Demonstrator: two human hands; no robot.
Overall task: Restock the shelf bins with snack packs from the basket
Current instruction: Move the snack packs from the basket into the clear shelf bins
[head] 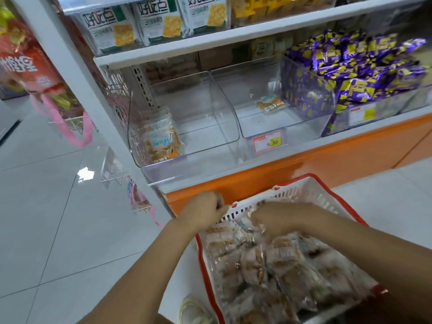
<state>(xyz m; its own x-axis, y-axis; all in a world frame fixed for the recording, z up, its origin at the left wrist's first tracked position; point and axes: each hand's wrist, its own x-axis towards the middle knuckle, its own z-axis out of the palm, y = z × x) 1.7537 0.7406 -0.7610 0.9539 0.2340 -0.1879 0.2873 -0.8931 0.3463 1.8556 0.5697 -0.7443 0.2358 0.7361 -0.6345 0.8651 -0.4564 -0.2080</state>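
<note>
- Your left hand (203, 212) is curled into a loose fist at the basket's (346, 202) far left corner, just outside the white rim; whether it pinches anything, you cannot tell from this blurred view.
- Your right hand (278, 222) reaches down into the basket, fingers bent into the top of the snack packs (268, 265); it touches them, but you cannot tell if it has closed on one.
- The two hands are near each other, with the basket's rim between them.
- The basket is white with red trim and sits on the floor (58, 218) against the orange base (280, 174) under the shelf (233, 160). It is heaped with clear-wrapped brown packs.
- On the shelf, the left bin (187, 113) holds a few of the same packs (161, 139) stacked at its left front corner; the rest of it is bare.
- The middle bin (257, 90) has one single pack (271, 105) lying near its back, and a price tag (267, 141) on its front.
- The right bin (301, 90) is piled high with purple packs (355, 69).
- The shelf above carries white-and-green cracker boxes (154, 19).
- Red bags (30, 66) hang at the shelf's left end.
</note>
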